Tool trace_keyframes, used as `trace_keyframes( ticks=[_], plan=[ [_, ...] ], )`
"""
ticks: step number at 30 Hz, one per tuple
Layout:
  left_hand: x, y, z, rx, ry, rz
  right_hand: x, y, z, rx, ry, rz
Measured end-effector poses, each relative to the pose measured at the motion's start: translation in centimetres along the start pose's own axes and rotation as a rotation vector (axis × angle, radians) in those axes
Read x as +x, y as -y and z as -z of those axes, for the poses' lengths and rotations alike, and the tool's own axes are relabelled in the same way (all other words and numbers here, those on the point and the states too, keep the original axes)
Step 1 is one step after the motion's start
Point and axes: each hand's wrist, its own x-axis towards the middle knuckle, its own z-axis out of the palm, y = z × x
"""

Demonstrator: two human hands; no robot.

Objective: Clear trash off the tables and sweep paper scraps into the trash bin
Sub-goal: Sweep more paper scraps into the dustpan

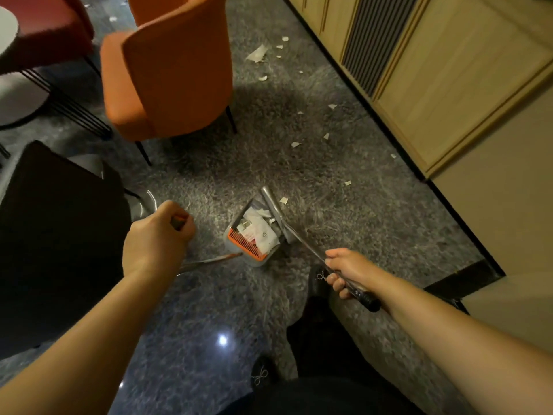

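A grey dustpan (239, 250) with an orange comb edge stands on the grey floor in the middle of the view, with crumpled white paper (258, 230) inside it. My left hand (158, 235) grips the top of the dustpan's long handle. My right hand (344, 271) grips the metal broom handle (302, 241) near its black end. The grey broom head (273, 205) lies against the dustpan's far right side. Several paper scraps (296, 144) lie scattered across the floor beyond, and a larger torn piece (257, 53) lies farther back.
An orange chair (170, 73) stands at the upper left, with a dark red chair (48, 22) and a round white table (7, 28) behind it. A dark tabletop (54, 235) fills the left. Wooden wall panels (449, 70) run along the right. My dark shoes (318, 280) are below the dustpan.
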Motion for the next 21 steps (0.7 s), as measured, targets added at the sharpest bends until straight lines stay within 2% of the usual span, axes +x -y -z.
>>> trace_keyframes(
  ticks=[6,11,21],
  plan=[
    [6.6,-4.8,-3.6,0.037,0.023,0.014,4.1,6.8,4.9,0.026,-0.01,-0.013],
    [12.8,-9.5,-6.4,0.158,0.069,0.018,7.5,12.9,9.3,0.003,-0.03,-0.057],
    [24.6,-16.8,-11.0,0.329,0.142,-0.074,15.6,22.2,14.7,-0.185,-0.056,-0.1]
  ],
)
